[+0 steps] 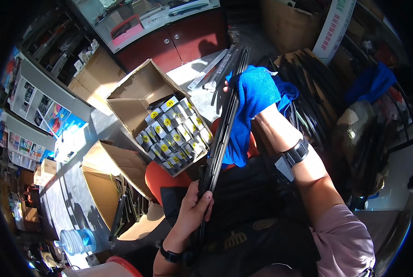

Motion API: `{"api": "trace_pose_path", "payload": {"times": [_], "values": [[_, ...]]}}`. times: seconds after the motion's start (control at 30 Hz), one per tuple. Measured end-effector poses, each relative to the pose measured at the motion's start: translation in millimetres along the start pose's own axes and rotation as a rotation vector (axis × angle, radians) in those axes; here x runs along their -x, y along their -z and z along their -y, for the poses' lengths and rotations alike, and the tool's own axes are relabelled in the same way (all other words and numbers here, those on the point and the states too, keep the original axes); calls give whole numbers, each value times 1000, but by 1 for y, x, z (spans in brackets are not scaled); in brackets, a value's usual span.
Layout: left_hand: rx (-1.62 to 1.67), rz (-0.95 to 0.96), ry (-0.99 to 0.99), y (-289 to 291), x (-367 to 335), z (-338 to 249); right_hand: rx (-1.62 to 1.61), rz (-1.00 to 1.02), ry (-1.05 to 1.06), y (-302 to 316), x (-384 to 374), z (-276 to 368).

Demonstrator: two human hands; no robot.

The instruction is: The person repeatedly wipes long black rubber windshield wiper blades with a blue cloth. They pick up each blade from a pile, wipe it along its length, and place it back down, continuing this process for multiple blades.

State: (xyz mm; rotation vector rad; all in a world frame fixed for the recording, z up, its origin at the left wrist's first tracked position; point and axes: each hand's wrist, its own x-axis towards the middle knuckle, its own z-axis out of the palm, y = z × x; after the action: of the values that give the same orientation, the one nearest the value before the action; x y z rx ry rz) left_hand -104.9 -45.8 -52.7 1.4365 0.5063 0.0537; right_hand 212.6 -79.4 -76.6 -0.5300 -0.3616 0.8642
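A long black wiper blade (221, 134) runs slantwise up from my lap, its far end beyond my right hand. My left hand (196, 208) is closed around its lower part, thumb on top. A blue cloth (258, 87) drapes over my right hand (265, 115) and hides most of it. A few fingertips show past the blade's far side, so that hand grips the blade's upper part through the cloth. The cloth's loose end hangs down along the blade toward my lap.
Left of the blade, an open carton (137, 87) holds several slim boxes with yellow labels. Another carton (100, 171) contains dark blades. Many black strips (308, 78) lie at right. A water jug (77, 241) stands lower left, and a red cabinet (192, 41) is at the back.
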Motion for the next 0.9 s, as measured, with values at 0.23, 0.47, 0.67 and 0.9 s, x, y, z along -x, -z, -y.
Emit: {"api": "trace_pose_path", "payload": {"times": [0.23,0.47,0.67,0.9], "values": [[27,-117,-2,-2,-7,-4,1445,-177,229,-99,81,-47],[-219,-205,-30,0,2,1,844,-87,84,-53,59,-46],[-323,-281,-78,0,-3,-2,717,-47,295,-57,54,-61],[-315,-295,-65,4,5,4,1853,109,618,-27,55,-73]]}}
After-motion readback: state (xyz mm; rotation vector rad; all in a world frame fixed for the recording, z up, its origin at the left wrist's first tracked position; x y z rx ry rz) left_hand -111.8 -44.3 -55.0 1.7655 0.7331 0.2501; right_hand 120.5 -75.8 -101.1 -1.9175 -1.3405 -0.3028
